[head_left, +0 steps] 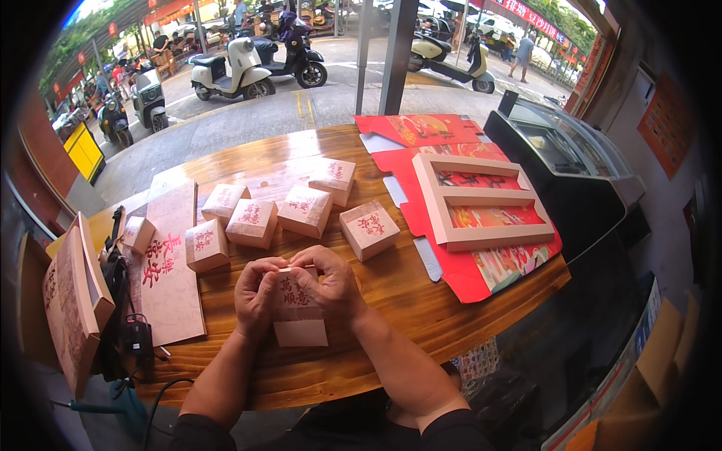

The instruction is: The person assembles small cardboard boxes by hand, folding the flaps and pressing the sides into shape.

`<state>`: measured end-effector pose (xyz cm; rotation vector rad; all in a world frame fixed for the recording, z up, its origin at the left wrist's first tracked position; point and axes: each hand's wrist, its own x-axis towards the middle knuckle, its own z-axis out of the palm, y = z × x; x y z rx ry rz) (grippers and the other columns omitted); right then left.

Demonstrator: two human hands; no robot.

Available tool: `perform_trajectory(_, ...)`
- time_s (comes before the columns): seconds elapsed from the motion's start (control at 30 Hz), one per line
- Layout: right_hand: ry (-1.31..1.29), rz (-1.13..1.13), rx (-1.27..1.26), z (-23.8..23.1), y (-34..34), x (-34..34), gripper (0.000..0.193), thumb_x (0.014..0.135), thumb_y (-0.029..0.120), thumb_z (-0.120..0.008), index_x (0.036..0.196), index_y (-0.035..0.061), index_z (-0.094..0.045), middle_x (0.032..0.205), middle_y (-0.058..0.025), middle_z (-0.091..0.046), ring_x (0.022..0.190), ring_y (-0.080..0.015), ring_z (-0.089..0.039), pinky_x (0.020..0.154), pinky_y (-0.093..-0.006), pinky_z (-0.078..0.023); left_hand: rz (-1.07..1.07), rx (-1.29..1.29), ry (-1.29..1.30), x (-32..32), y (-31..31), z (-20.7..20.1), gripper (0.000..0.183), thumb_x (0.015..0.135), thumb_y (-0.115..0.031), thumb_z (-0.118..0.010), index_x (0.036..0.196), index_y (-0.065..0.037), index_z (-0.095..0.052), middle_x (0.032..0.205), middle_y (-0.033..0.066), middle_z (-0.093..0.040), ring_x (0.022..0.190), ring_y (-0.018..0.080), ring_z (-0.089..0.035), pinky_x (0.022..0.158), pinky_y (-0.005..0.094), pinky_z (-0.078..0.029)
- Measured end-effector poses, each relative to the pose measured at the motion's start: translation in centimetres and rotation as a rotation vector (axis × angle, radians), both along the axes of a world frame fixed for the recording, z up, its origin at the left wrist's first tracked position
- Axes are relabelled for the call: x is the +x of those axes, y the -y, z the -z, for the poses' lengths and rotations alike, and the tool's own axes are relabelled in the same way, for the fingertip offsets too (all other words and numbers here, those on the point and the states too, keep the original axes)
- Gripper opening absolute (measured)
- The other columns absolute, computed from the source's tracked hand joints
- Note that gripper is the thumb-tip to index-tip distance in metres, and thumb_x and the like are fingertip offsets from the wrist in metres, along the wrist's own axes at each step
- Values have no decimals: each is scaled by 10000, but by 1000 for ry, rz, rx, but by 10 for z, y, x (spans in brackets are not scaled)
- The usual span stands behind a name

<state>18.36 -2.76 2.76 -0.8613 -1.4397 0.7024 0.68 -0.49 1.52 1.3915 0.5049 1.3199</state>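
Both hands meet at the top edge of a small pale pink paper box (pixel 295 295) with red characters, its flap hanging open toward me. My left hand (pixel 258 293) pinches the upper left corner between thumb and fingers. On the upper right, my right hand (pixel 329 282) grips the same edge, fingers curled over it. Just beyond stand several folded pink boxes: one at the right (pixel 369 230), one at the far middle (pixel 332 179), others grouped to the left, such as this cube-shaped box (pixel 252 222).
A flat pink printed sheet (pixel 169 278) lies left, with a small box (pixel 138 234) on it. At right, a pink divider frame (pixel 481 242) rests on red unfolded cardboard (pixel 387 159). A black glass display case (pixel 564 150) stands beyond the wooden table (pixel 346 368). Pink cartons (pixel 71 301) and cables are at far left.
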Motion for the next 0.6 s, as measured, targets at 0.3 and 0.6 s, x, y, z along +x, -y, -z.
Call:
perform_trajectory(0.3, -116, -54, -206, 5, 1, 1, 112, 969, 129, -659, 975, 17, -663, 875, -25, -664, 817, -74, -603, 733, -230, -509, 33, -61, 30, -1, 2, -2, 226, 1062, -166, -475, 1183, -12, -589, 1196, 123, -637, 1098, 176, -596, 976, 314, -470)
perform_trajectory(0.6, -704, -252, -489, 13, -15, 16, 154, 1019, 170, -599, 1030, 24, -646, 904, -7, -665, 784, -50, -619, 718, -213, -542, -55, -14, -74, -2, -2, 18, 372, 1049, -18, -426, 1418, -15, -478, 1282, 119, -619, 1232, 180, -552, 1031, 292, -452)
